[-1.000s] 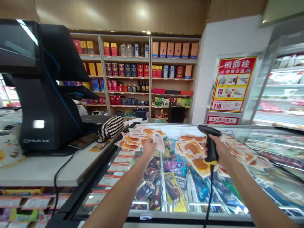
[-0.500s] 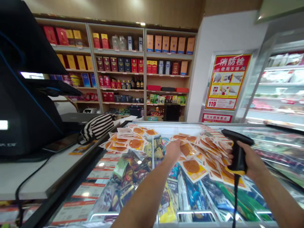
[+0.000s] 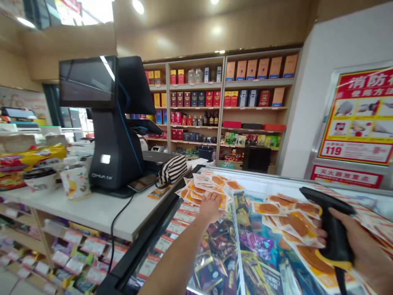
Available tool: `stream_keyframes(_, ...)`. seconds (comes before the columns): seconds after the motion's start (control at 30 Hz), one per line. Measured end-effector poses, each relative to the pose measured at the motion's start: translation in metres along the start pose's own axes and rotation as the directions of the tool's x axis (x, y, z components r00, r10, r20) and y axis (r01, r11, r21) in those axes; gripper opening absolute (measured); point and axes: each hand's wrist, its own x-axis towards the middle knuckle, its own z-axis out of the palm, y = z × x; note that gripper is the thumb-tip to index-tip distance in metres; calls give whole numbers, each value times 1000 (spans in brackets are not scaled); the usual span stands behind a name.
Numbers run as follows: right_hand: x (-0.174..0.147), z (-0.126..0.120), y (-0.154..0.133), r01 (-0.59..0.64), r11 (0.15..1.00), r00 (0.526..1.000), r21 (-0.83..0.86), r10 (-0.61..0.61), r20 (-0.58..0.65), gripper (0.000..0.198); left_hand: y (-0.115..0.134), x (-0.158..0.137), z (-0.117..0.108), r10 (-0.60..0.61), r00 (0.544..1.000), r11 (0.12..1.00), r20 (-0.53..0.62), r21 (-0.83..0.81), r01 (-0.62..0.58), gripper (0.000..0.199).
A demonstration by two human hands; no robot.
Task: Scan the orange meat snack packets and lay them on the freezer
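My left hand (image 3: 211, 207) rests over the near side of the left pile of flat packets (image 3: 196, 186), fingers spread across the top; its fingertips partly cover a packet. Each packet is clear and white with an orange band and a round orange-brown disc inside. My right hand (image 3: 357, 241) is wrapped round the grip of a black and yellow barcode scanner (image 3: 333, 223), its cord hanging down. The scanner is held over a second, wider spread of the same packets (image 3: 296, 225). Both groups lie on the glass top of a chest freezer (image 3: 238, 250).
At left is a white counter (image 3: 123, 217) with a black checkout terminal (image 3: 113, 151), a striped pouch (image 3: 173, 169), a phone (image 3: 143, 182) and paper cups (image 3: 75, 182). A black cable (image 3: 113, 233) hangs off its edge. Shelves of boxes (image 3: 202, 98) line the back wall.
The view has turned left, bringing the whole terminal into sight. My left hand has left the right-hand packets and moved onto the left pile. My right hand keeps the scanner over the right-hand packets.
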Motion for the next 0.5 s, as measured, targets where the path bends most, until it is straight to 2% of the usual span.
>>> stream_keyframes(0.07, 1, 11, 7, -42, 999, 995, -22, 44, 88, 8, -3, -2, 1, 40, 999, 999, 7, 17, -40, 44)
stream_keyframes(0.17, -1, 24, 13, -77, 995, 988, -71, 86, 130, 14, 3, -5, 0, 78, 997, 997, 21, 11, -78, 28)
stream_keyframes(0.23, -5, 32, 16, -81, 991, 982, -105, 98, 162, 19, 6, -13, -2, 99, 995, 995, 25, 10, -100, 28)
stream_keyframes(0.3, -8, 40, 20, -74, 990, 974, -122, 98, 202, 20, 7, -26, -6, 131, 991, 991, 39, 5, -131, 38)
stream_keyframes(0.4, -13, 52, 30, -87, 985, 966, -151, 120, 228, 22, 3, -53, -15, 187, 980, 982, 63, -17, -186, 66)
stream_keyframes(0.5, -16, 64, 43, -88, 987, 960, -136, 121, 253, 23, -2, -75, -25, 249, 966, 968, 68, -27, -248, 72)
